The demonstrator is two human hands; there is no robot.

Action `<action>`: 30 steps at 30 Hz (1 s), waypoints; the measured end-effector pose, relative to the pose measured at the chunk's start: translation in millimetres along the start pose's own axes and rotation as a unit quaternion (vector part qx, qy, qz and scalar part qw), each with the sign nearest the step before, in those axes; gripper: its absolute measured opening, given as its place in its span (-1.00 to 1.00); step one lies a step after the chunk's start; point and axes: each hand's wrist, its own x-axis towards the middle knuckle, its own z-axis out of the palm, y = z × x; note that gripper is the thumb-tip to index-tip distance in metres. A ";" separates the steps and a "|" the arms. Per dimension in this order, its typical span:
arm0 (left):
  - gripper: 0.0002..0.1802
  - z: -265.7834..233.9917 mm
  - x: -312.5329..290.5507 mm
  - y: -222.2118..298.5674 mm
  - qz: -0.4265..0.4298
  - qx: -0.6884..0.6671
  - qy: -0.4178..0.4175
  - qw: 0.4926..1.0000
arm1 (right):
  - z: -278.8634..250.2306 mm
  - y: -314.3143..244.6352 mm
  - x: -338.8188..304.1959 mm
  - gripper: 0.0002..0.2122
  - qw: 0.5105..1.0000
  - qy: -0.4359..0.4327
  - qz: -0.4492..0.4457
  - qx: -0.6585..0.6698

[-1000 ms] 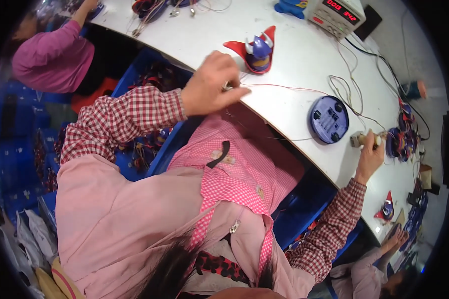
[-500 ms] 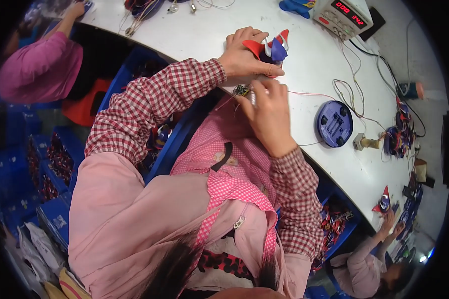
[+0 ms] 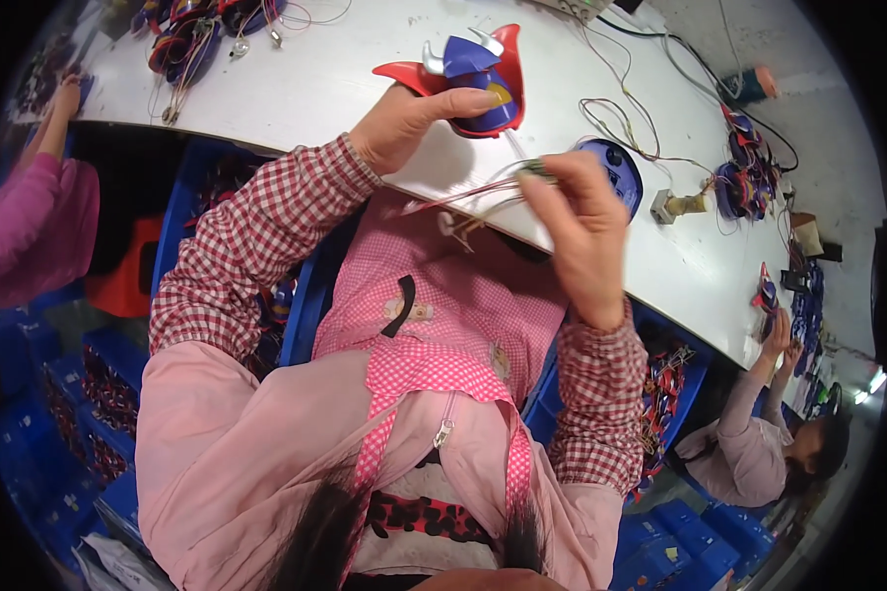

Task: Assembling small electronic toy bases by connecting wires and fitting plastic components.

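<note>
My left hand grips a purple toy torso with red wing-like sides and silver horn shapes, its thumb across the front. Thin wires and small parts hang near the table's front edge, partly blurred. My right hand pinches this wire bundle between thumb and fingers, just right of and below the toy. A pale strand runs between the toy's underside and the pinched bundle. Just behind my right hand lies a round purple base, partly covered by the fingers.
A metal-ended part stands to the right, near piled purple-and-red toy pieces. Loose cables cross the white table. Wired parts lie at the back left. Blue bins sit below the table; co-workers sit at both sides.
The toy has been turned in my left hand, showing its purple front. My right hand has moved right, away from the left, with the wires now trailing from it. The view has shifted.
</note>
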 end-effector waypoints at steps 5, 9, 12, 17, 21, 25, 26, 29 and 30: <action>-0.58 30.2 20.1 -16.1 -0.011 -0.020 -0.065 0.998 | -67.4 18.8 5.5 -0.90 0.990 0.060 0.116 0.049; -0.63 64.5 35.0 -27.6 -0.030 -0.009 -0.112 0.993 | -106.1 65.1 17.2 -0.82 0.980 0.077 0.178 -0.034; -0.65 71.2 41.5 -46.0 -0.052 0.043 -0.135 0.989 | -111.0 93.2 15.3 -0.78 0.973 0.099 0.110 -0.178; -0.63 81.4 39.4 -57.7 -0.062 0.155 -0.154 0.974 | -112.2 137.1 14.0 -0.74 0.904 0.167 -0.050 -0.390; -0.57 78.2 44.0 -77.5 -0.015 0.223 -0.103 0.969 | -116.5 130.2 14.2 -0.75 0.948 0.163 0.054 -0.269; -0.48 80.0 25.1 -44.3 0.001 0.035 -0.101 0.994 | -83.5 72.7 27.4 -0.82 0.974 0.172 0.012 -0.146; -0.44 82.0 17.0 -24.9 -0.020 -0.081 -0.123 0.989 | -70.1 51.4 35.4 -0.83 0.981 0.154 -0.003 -0.116; -0.37 59.3 -4.3 8.9 0.012 -0.109 -0.070 0.992 | -29.4 8.4 58.3 -0.85 0.992 0.113 -0.031 -0.053; -0.34 48.2 -11.3 19.6 0.026 -0.122 -0.048 0.991 | -18.8 -3.7 66.0 -0.84 0.996 0.066 0.013 0.052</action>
